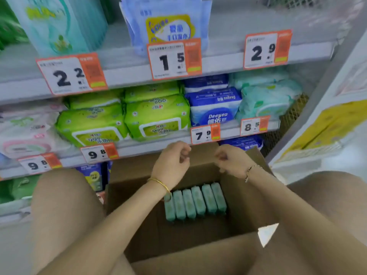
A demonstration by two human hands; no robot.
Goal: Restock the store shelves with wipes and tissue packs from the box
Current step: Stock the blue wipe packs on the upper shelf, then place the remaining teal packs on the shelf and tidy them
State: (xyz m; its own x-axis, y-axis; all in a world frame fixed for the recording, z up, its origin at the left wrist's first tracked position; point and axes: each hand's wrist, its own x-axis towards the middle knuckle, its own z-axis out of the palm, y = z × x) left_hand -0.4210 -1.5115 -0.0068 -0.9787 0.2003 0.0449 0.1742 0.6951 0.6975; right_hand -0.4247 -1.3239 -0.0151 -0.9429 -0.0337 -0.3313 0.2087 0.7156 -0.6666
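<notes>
An open cardboard box (198,249) sits between my knees, below the shelves. Several teal-green packs (195,203) stand on edge in a row against its far wall. My left hand (171,162) hovers over the box's far edge with loosely curled fingers and holds nothing. To its right, at the same height, my right hand (231,160) hangs the same way, also holding nothing. The middle shelf (139,144) carries lime-green wipe packs (155,118), blue Deeyeo packs (214,108) and pale mint packs (266,100).
The top shelf (127,72) holds light-blue pouches (168,22) and a teal pack (57,24). Orange-and-white price tags (174,58) line the shelf edges. White-pink packs (27,128) lie at the middle left. A white cabinet side with a yellow poster (325,128) stands to the right.
</notes>
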